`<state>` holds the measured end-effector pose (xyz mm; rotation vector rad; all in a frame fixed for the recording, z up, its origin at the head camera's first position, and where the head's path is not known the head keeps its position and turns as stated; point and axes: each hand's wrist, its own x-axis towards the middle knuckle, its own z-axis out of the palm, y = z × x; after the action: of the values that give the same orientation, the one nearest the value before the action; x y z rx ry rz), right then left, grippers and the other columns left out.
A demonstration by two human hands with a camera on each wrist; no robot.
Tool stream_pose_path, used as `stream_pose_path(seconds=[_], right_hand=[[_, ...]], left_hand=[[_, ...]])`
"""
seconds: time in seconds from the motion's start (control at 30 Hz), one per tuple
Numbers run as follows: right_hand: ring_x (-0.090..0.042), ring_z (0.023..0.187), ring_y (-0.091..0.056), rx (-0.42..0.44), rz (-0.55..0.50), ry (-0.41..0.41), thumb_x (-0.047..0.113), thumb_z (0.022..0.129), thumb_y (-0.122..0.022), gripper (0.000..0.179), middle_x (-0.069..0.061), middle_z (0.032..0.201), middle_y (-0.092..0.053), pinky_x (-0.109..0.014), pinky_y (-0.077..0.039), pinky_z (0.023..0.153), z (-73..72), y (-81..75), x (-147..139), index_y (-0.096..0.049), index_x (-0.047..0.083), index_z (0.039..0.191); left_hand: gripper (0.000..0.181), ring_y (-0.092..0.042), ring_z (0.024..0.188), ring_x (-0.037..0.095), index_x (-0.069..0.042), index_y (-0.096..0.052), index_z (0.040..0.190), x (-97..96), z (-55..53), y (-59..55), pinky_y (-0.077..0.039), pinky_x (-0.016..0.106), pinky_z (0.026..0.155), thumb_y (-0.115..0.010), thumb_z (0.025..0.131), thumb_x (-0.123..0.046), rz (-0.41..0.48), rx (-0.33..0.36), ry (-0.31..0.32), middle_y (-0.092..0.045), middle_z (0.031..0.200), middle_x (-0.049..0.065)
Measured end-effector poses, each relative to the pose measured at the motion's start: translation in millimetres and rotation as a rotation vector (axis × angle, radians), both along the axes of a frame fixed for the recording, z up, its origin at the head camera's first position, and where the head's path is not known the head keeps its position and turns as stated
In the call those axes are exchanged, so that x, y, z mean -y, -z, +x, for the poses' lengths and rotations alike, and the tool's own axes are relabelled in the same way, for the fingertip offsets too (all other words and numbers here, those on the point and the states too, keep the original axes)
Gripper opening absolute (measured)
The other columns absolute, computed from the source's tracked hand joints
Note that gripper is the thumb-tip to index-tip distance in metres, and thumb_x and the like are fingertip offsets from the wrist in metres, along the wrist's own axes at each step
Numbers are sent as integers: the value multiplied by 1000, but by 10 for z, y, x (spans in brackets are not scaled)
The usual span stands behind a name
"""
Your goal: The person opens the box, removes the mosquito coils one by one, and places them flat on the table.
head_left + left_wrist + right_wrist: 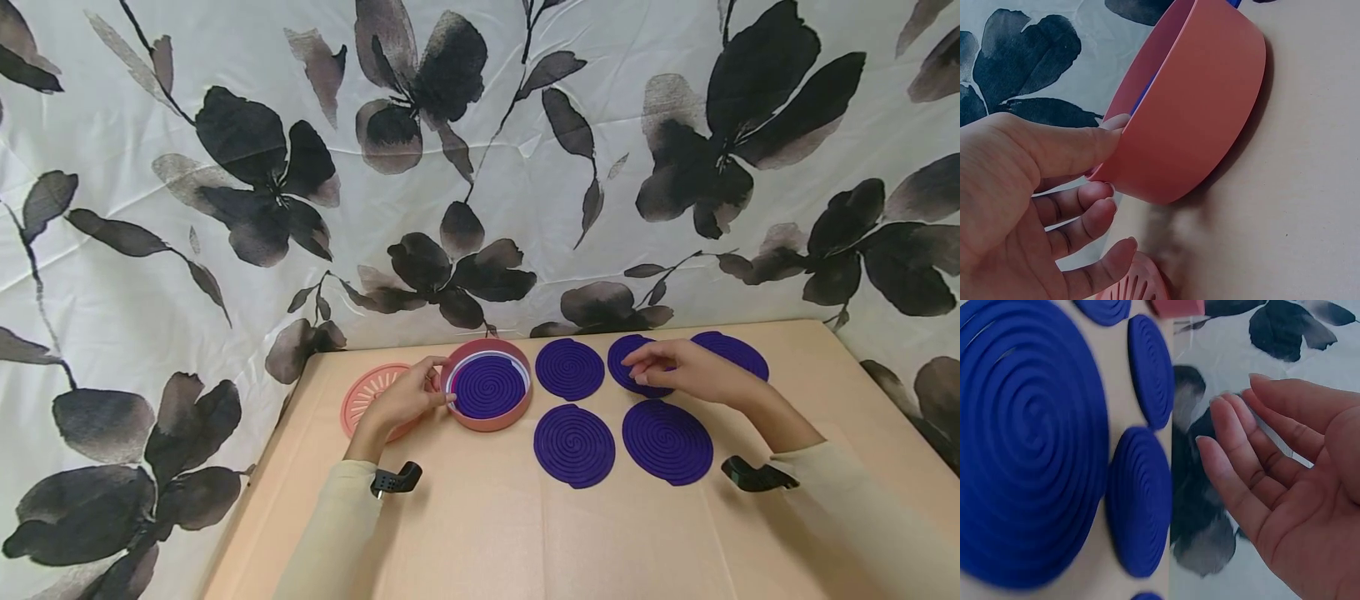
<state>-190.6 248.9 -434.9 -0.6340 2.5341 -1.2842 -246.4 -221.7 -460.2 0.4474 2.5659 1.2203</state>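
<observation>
A round, coral-pink holder (pixel 488 423) stands near the table's back edge with a blue spiral coaster (pixel 489 387) inside. My left hand (pixel 405 400) pinches its rim at the left side; in the left wrist view the thumb (pixel 1079 150) lies on the rim, the other fingers below. Over the back row of coasters hovers my right hand (pixel 693 369), fingers loosely bent, holding nothing. It partly hides one spiral coaster (pixel 622 348) and is near another (pixel 738 354). The right wrist view shows a large coaster (pixel 1035 431) close to the camera.
More blue coasters lie flat: one at the back (pixel 569 369) and two in front (pixel 574 446) (pixel 667 442). A slotted pink disc (pixel 366 396) lies partly behind the left hand. A floral cloth (pixel 562 275) hangs behind the tan table (pixel 525 542).
</observation>
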Motion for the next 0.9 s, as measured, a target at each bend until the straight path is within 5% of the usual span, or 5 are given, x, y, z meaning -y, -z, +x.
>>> stream_pose_path(seconds=[0.23,0.9], right_hand=[[-23,106,-67,23,-143,-32,6,99,-63,31,-25,117,-66,-24,-55,87,-197,30,301,-63,-4,129],[-26,103,-68,48,-257,21,4,98,-64,30,-19,113,-68,-31,-58,87,-496,8,1213,-64,-2,127]], left_hand=[[67,-50,80,20,-8,-47,148,5,-13,6,-43,28,63,-78,90,-14,13,2,10,-53,98,11],[66,-49,79,20,-3,-47,146,38,-12,41,-41,28,61,-78,89,-11,43,-35,48,-54,97,15]])
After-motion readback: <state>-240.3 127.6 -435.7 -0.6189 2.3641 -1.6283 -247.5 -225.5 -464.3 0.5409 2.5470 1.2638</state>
